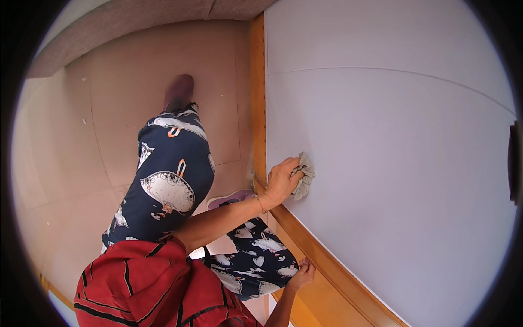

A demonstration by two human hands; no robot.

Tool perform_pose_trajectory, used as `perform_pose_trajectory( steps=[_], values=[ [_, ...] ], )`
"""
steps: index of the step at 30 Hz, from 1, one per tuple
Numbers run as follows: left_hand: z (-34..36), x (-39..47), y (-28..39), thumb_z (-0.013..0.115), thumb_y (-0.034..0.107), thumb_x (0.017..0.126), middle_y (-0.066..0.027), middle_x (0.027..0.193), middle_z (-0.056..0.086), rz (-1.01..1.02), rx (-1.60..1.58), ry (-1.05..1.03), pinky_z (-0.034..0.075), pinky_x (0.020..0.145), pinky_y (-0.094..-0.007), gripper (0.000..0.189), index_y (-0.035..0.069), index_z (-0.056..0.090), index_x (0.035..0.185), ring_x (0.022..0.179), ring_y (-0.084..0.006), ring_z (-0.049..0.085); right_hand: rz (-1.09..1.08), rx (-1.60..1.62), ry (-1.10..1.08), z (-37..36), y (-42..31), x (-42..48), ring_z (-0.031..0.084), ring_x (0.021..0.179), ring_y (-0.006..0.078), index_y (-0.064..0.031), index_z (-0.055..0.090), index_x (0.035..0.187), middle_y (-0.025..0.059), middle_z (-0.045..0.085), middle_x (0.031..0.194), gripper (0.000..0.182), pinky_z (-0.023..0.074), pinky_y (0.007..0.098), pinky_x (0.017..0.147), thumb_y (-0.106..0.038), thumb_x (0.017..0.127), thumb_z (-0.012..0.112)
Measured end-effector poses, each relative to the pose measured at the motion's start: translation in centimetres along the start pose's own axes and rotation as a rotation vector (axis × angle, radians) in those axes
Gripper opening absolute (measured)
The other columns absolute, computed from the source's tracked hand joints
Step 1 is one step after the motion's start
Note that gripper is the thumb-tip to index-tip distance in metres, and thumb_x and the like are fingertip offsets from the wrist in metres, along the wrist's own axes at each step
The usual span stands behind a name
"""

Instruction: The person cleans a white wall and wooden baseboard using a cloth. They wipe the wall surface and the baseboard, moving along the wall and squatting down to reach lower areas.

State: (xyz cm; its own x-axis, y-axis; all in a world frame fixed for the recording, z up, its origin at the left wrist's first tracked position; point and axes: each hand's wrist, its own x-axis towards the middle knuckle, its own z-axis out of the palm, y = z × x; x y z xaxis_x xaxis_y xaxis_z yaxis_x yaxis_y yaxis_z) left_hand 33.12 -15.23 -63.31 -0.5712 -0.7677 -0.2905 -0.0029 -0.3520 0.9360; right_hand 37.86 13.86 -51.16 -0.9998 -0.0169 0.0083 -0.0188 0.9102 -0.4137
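Note:
My left hand (282, 182) presses a crumpled grey-beige cloth (304, 180) against a smooth, pale wall-like surface (380, 163), close to its wooden border. The fingers are bent into the cloth. Lower down, my right hand (304, 272) rests with curled fingers at the edge of a varnished wooden trim (327, 267). Part of that hand's grip is hidden, and I see no separate object in it.
Brown wooden trim (258, 94) runs between the tiled floor (163, 53) and the pale surface. A seam crosses the surface's upper part. Both legs, in patterned dark trousers (175, 155), and purple footwear (179, 90) are in view. A dark object (514, 163) stands at the right rim.

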Motion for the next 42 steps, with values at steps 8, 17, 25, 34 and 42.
perform_pose_trajectory(
  steps=[8,17,25,34,42],
  values=[
    [-3.3,6.9,3.7,0.058,0.005,0.078,-0.0162,0.074,0.059,-0.16,-0.059,0.022,0.045,0.066,-0.0328,0.011,0.0,0.059,0.088,0.068,-0.0259,0.057,-0.054,0.045,-0.005,-0.3,-0.1,-0.4,0.057,0.074,0.0157,0.0023,0.058,0.092,0.0078,0.058,0.081,0.012,0.0499,0.0263,0.069,0.002,0.09,0.046],
    [1.1,-3.4,0.6,0.062,0.008,0.077,-0.0154,0.09,0.06,0.035,-0.015,-0.152,0.048,0.073,-0.0369,0.025,0.006,0.06,0.102,0.085,-0.0337,0.058,0.068,0.017,0.005,0.0,-2.1,0.0,0.058,0.074,0.0194,0.0076,0.058,0.089,0.0117,0.057,0.086,0.013,0.0512,0.028,0.072,0.005,0.087,0.045],
    [-3.3,7.7,5.7,0.053,0.004,0.083,-0.0119,0.086,0.064,-0.102,-0.192,0.141,0.047,0.069,-0.0316,0.013,0.001,0.06,0.094,0.075,-0.0229,0.061,-0.02,0.043,0.021,0.1,-1.7,-0.3,0.058,0.074,0.0195,0.007,0.059,0.09,0.0126,0.057,0.084,0.013,0.0518,0.0296,0.069,0.004,0.087,0.047],
    [0.4,-2.9,0.8,0.059,0.005,0.076,-0.0147,0.095,0.056,0.124,0.117,-0.177,0.047,0.071,-0.0362,0.024,0.005,0.058,0.101,0.083,-0.0375,0.056,0.047,0.051,0.015,0.3,-3.0,-0.1,0.059,0.074,0.0191,0.0075,0.058,0.088,0.011,0.058,0.081,0.013,0.0514,0.0283,0.069,0.004,0.086,0.046],
    [-0.9,2.2,3.3,0.059,0.005,0.078,-0.0142,0.089,0.059,0.227,-0.045,0.087,0.047,0.067,-0.0364,0.017,0.005,0.058,0.095,0.079,-0.0342,0.058,0.031,0.039,0.002,0.1,-1.6,-0.1,0.06,0.076,0.0178,0.0052,0.058,0.094,0.0106,0.061,0.086,0.014,0.0493,0.0267,0.073,0.001,0.09,0.046]
  ],
)
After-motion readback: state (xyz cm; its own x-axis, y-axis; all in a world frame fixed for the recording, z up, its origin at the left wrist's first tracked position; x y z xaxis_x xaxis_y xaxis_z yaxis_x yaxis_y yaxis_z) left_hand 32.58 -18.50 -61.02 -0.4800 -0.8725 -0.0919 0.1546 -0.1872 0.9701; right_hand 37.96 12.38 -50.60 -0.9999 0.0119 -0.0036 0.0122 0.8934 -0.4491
